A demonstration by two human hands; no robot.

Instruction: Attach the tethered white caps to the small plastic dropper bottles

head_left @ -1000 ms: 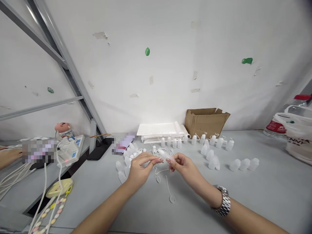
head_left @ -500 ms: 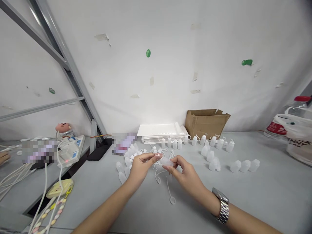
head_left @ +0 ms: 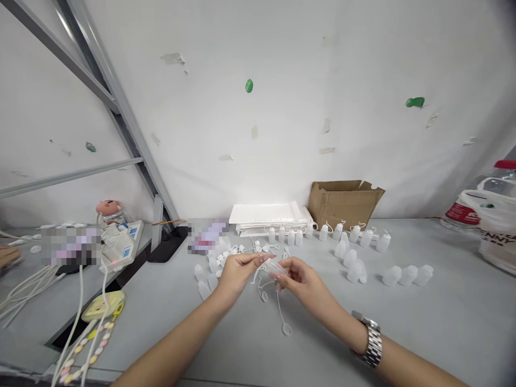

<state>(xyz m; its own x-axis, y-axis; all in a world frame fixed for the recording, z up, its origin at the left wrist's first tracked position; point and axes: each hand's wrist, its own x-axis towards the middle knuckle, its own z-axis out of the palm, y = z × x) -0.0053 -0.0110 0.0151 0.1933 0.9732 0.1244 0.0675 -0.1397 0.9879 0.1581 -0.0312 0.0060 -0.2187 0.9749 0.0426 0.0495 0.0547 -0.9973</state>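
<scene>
A small translucent plastic bottle (head_left: 277,267) is held tilted just above the desk, between my two hands. Finger and thumb of my right hand (head_left: 303,278) grip its body. My left hand (head_left: 237,275) is closed in a pinch at the bottle's other end; whatever sits between those fingertips is hidden. Below the hands lie white plastic straps with ring ends (head_left: 286,329). Small white caps (head_left: 221,259) and loose bottles (head_left: 203,290) are heaped beyond and beside my left hand.
Capped bottles (head_left: 323,233) stand in a row before a cardboard box (head_left: 342,204) and a stack of white packets (head_left: 266,215). More bottles without caps (head_left: 391,276) stand at right. Power strip (head_left: 121,250) and cables are at left. Another person's hand (head_left: 8,255) shows at the far left edge.
The view has swung slightly left. The bottle's angle between my hands has shifted a little; both hands keep nearly the same place. The other person's hand at the far left has moved.
</scene>
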